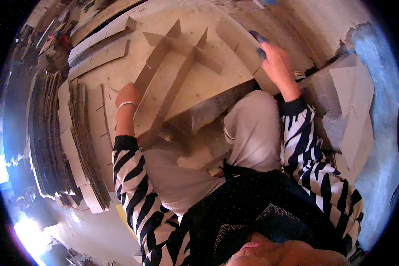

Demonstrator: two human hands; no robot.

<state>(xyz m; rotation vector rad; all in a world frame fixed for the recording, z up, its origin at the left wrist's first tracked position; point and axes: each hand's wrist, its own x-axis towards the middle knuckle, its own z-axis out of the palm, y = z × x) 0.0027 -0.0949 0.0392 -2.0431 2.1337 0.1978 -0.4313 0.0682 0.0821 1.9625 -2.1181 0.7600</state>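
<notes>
Upright cardboard divider grid point(173, 66) walling the worktop point(208, 84) centre, narrow channels open between its strips, stacked cardboard point(82, 133) blocking left of the grid, bare board beyond it

Light: warm, bright on far cardboard; glare blown out near left.
Edges: fisheye bending, black rim.
Blur: slight, right hand point(277, 66).

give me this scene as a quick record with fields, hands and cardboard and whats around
left hand: grips the near end of a slotted cardboard strip, bracelet on the wrist
right hand: holds another cardboard strip at the far right
assembly: interlocked cardboard divider grid, strips standing on edge
surface: wooden board
left side: stack of flat cardboard pieces
far left: cut strips lying flat
clothing: striped sleeves
</notes>
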